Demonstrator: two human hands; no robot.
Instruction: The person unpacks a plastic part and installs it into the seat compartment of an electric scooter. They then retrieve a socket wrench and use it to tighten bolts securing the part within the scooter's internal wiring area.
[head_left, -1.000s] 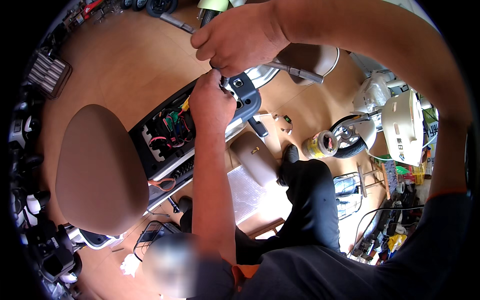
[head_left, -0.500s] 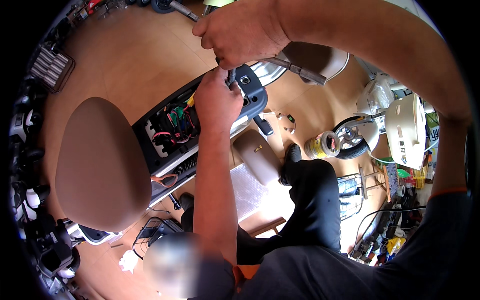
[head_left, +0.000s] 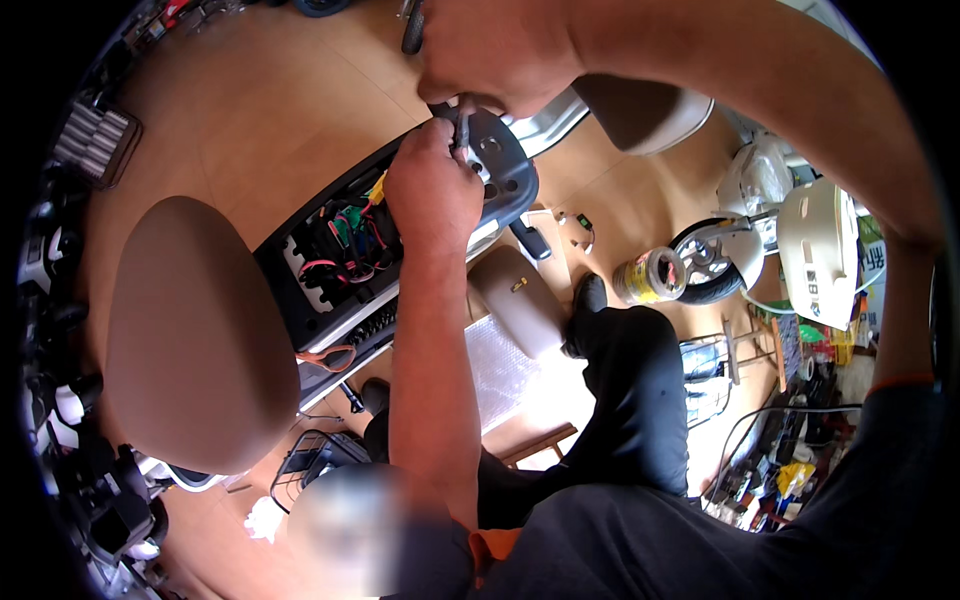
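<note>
My left hand (head_left: 432, 185) is closed round the upright shaft of a metal wrench (head_left: 462, 130), at the dark end panel (head_left: 510, 165) of a scooter body. Above it, my right hand (head_left: 500, 55) is clenched over the top of the same tool; its crossbar is mostly hidden by the hand, and one dark end (head_left: 413, 30) shows at the upper left. Where the wrench meets the panel is covered by my left hand. Beside my left forearm, an open compartment (head_left: 340, 240) holds coloured wires and a yellow connector. A brown saddle (head_left: 200, 330) stands on the left.
A brown padded piece (head_left: 515, 300) lies by my foot near bubble wrap (head_left: 505, 370). To the right are a clear tub (head_left: 650, 275), a wheel (head_left: 715, 262) and a cream scooter part (head_left: 815, 255). Orange-handled scissors or pliers (head_left: 328, 358) rest by the saddle. Several scooters line the left edge.
My right hand has moved up a little and the wrench's crossbar has swung round; its long end no longer shows at the right. My left hand stays on the shaft.
</note>
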